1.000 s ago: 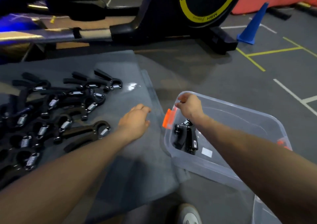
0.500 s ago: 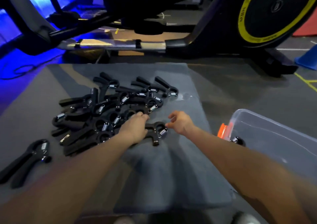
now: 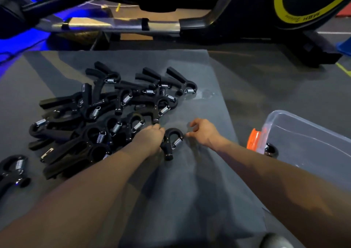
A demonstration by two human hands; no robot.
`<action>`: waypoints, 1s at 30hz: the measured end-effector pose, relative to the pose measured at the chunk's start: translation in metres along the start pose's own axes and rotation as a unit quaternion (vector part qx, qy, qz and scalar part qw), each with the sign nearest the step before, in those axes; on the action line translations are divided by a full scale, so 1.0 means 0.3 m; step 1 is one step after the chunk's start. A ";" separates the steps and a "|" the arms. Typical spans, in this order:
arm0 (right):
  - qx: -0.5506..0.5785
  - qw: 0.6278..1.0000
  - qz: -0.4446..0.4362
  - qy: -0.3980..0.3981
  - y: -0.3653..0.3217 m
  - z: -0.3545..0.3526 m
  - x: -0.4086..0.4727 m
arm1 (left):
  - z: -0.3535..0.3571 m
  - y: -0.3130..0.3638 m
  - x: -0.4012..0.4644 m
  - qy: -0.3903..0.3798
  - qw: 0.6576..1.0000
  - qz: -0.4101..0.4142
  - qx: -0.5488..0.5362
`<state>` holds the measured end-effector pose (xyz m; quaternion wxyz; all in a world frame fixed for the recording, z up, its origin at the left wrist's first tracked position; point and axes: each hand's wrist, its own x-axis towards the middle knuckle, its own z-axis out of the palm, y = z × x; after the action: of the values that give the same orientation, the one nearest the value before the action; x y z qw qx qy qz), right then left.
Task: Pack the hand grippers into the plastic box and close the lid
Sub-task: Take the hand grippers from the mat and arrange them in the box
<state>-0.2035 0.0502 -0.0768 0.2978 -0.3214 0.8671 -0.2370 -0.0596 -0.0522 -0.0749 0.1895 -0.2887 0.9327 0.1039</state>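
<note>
Several black hand grippers (image 3: 114, 110) with silver springs lie piled on a grey mat (image 3: 190, 190). The nearest hand gripper (image 3: 173, 138) lies apart at the pile's right edge. My left hand (image 3: 150, 139) grips it, fingers curled over its handles, which are hidden. My right hand (image 3: 204, 133) hovers just right of its spring end, fingers loosely curled and holding nothing. The clear plastic box (image 3: 307, 133) with an orange latch (image 3: 253, 139) stands open on the floor to the right. One black gripper (image 3: 270, 149) shows inside it.
Another lone hand gripper (image 3: 13, 169) lies at the mat's left edge. A black exercise bike with a yellow-ringed wheel (image 3: 284, 10) stands behind the mat. A blue cone (image 3: 344, 47) sits at the right edge, and a shoe tip (image 3: 273, 241) shows at the bottom.
My right hand has left the box and come over to the mat beside the nearest gripper. My left hand has moved onto that gripper. The view has swung left.
</note>
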 end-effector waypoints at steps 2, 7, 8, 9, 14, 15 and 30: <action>-0.003 1.000 0.000 -0.001 0.009 -0.009 -0.001 | -0.013 0.002 0.009 -0.003 0.999 0.005 0.036; 0.012 1.000 -0.001 0.017 0.024 -0.086 -0.011 | -0.064 0.010 0.012 -0.030 0.999 0.008 0.045; 0.020 1.000 0.001 0.021 0.030 -0.106 -0.016 | -0.074 0.017 0.014 -0.019 0.999 0.009 0.032; 0.033 0.999 0.005 0.026 0.037 -0.126 -0.024 | -0.085 0.028 0.015 -0.002 1.000 0.011 0.004; 0.100 0.993 0.015 0.060 0.078 -0.243 -0.089 | -0.163 0.118 0.019 0.089 0.975 0.008 -0.202; 0.108 0.991 0.015 0.072 0.091 -0.268 -0.102 | -0.181 0.141 0.015 0.113 0.967 0.008 -0.228; 0.464 0.882 -0.042 0.074 0.313 -0.571 -0.369 | -0.320 0.715 0.015 0.070 0.808 0.025 -0.584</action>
<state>-0.2890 0.2290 0.0285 0.3372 -0.1641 0.6634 -0.6475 -0.2151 0.0905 0.0284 -0.0833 -0.3284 0.7138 0.6129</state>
